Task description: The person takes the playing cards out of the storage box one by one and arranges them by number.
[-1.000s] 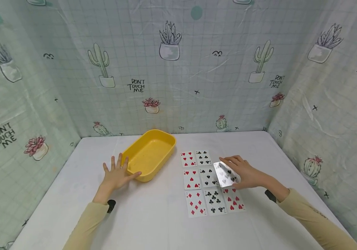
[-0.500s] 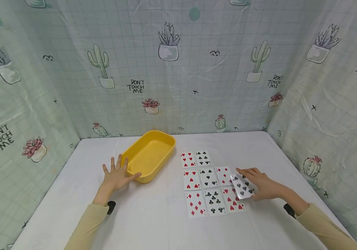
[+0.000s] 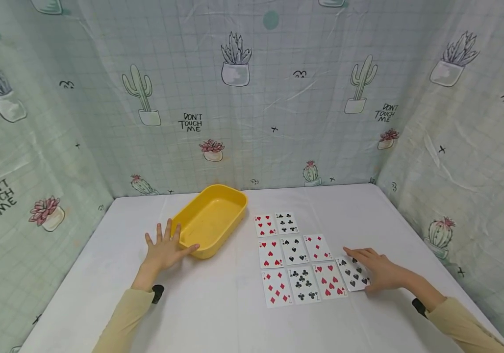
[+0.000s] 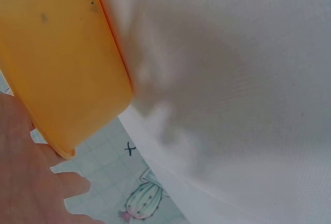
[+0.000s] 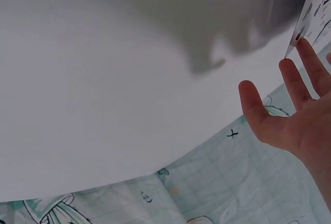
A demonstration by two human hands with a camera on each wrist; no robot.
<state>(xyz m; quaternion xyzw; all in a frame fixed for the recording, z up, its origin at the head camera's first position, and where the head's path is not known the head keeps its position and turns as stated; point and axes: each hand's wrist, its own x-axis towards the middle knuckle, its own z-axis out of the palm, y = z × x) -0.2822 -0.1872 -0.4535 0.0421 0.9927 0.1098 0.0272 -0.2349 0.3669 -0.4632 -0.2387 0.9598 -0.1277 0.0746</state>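
In the head view my right hand (image 3: 380, 270) holds a seven of spades (image 3: 352, 273) by its edges, forefinger at the far edge and thumb by the near right corner. This card lies close over the table, beside the seven of hearts (image 3: 330, 280). The right wrist view catches the card (image 5: 313, 14) nearly edge-on at the fingertips. To the left, my left hand (image 3: 161, 252) spreads its straight fingers at the near left corner of a yellow tub (image 3: 227, 234). In the left wrist view, fingers overlap the tub's rim (image 4: 49, 141).
More face-up cards form rows: the seven of diamonds (image 3: 276, 288) and seven of clubs (image 3: 303, 284) in front, a diamond card (image 3: 317, 248) in the middle row, a heart card (image 3: 265, 225) at the back. A cactus-print cloth (image 3: 252, 113) encloses the white table (image 3: 216, 304).
My right hand has carried the seven of spades right and toward me, from over the middle-row diamond card down to the front row's right end. The left hand stays by the tub.
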